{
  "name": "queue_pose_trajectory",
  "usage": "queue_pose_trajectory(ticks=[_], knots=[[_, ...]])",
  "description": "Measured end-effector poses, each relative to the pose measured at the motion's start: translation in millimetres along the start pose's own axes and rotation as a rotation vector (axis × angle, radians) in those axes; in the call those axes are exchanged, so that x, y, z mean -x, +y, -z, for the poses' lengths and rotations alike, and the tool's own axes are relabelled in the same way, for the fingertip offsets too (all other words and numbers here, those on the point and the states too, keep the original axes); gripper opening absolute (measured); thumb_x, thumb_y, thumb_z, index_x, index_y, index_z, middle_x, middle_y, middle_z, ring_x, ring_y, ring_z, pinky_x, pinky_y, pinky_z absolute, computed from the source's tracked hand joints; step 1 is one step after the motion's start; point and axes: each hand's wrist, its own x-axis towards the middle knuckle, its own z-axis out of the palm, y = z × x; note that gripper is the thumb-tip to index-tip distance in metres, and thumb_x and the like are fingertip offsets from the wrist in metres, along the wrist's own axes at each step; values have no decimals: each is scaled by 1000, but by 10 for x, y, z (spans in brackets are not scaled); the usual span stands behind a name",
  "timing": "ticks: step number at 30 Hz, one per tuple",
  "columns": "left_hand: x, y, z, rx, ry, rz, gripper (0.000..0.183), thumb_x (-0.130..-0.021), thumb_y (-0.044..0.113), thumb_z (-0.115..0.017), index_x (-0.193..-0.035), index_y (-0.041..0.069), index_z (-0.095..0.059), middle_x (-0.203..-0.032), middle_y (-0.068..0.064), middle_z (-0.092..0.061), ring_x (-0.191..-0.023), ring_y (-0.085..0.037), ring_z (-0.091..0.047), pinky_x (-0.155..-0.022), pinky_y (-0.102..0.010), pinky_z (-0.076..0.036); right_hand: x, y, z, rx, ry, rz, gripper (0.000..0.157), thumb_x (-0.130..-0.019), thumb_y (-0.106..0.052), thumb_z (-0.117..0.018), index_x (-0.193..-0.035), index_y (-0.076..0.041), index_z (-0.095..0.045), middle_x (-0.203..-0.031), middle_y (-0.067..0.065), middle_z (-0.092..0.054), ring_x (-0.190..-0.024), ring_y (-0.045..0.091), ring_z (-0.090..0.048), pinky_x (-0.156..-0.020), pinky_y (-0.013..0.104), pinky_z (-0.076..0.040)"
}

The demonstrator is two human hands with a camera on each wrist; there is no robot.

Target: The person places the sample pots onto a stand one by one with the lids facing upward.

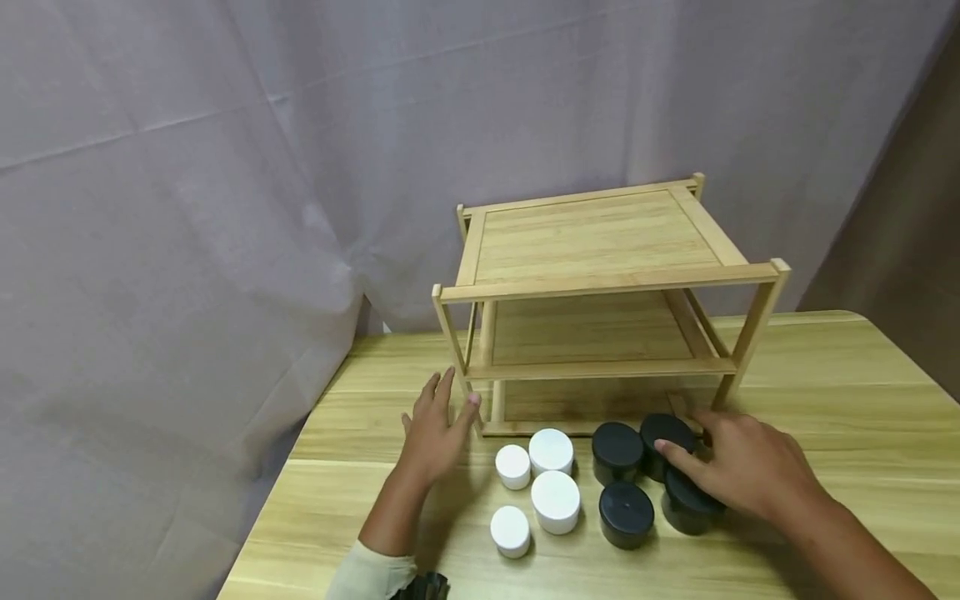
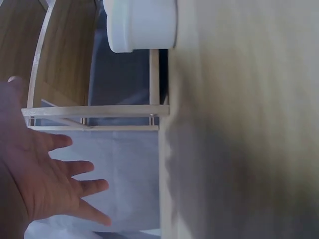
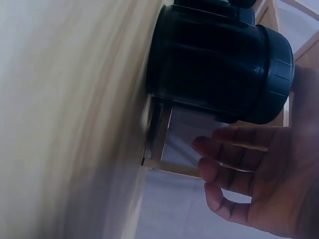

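Note:
Fingers spread, my left hand (image 1: pixel 432 442) hovers by the left front leg of a two-tier wooden rack (image 1: pixel 592 283); in the left wrist view that hand (image 2: pixel 47 174) holds nothing. To its right stand two small white jars (image 1: pixel 511 532) and two larger white jars (image 1: pixel 556 502). Several black lidded jars stand further right, among them a front one (image 1: pixel 626 514) and a back one (image 1: pixel 617 451). My right hand (image 1: pixel 750 467) reaches over the rightmost black jars, thumb above them. In the right wrist view its fingers (image 3: pixel 232 154) are loosely bent beside a black jar (image 3: pixel 214 62); contact is unclear.
The rack stands at the back of the wooden table (image 1: pixel 345 467), just behind the jars, with its front legs and rails between the hands. A grey curtain (image 1: pixel 225 250) hangs behind and along the left side. The table's right edge curves near the back corner.

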Motion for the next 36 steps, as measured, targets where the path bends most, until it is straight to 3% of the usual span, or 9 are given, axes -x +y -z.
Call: queue_pose_trajectory(ticks=[7, 16, 20, 25, 29, 36], knots=[[-126, 126, 68, 294, 95, -116, 74, -117, 58, -35, -170, 7, -30, -174, -24, -32, -162, -51, -31, -128, -74, -30, -71, -31, -14, -13, -8, 54, 82, -97, -74, -69, -147, -9, -67, -119, 28, -77, -89, 44, -76, -54, 52, -50], [-333, 340, 67, 668, 253, -243, 67, -119, 54, -30, -152, 0, -48, -156, -24, -56, -150, -40, -50, -125, -62, -38, -165, 10, -9, -16, -88, 94, 96, -95, -71, -72, -158, -2, -53, -120, 30, -76, -96, 47, -76, -58, 51, -52], [-378, 387, 42, 745, 314, -298, 69, -117, 58, -31, -147, -1, -52, -147, -26, -62, -143, -39, -54, -121, -55, -36, -195, 8, -11, -20, -125, 88, 92, -95, -68, -74, -152, 2, -58, -114, 25, -78, -92, 40, -75, -58, 45, -48], [-422, 481, 43, 825, 380, -315, 72, -113, 65, -36, -141, 0, -53, -137, -29, -64, -131, -34, -58, -118, -48, -35, -211, -32, -19, -31, -167, 88, 96, -96, -67, -73, -156, 5, -51, -110, 22, -78, -87, 32, -72, -58, 40, -44], [-467, 559, 32, 884, 398, -337, 73, -113, 65, -38, -139, -1, -54, -133, -32, -62, -124, -30, -60, -116, -44, -38, -214, -56, -22, -35, -169, 95, 96, -94, -65, -76, -155, 5, -52, -108, 19, -78, -84, 28, -71, -59, 40, -45], [-551, 640, -13, 934, 401, -343, 81, -108, 73, -39, -134, -2, -56, -115, -15, -65, -107, -20, -62, -96, -39, -44, -221, -53, -18, -46, -186, 91, 86, -92, -59, -81, -146, 3, -57, -99, 8, -77, -77, 18, -66, -59, 38, -44]])
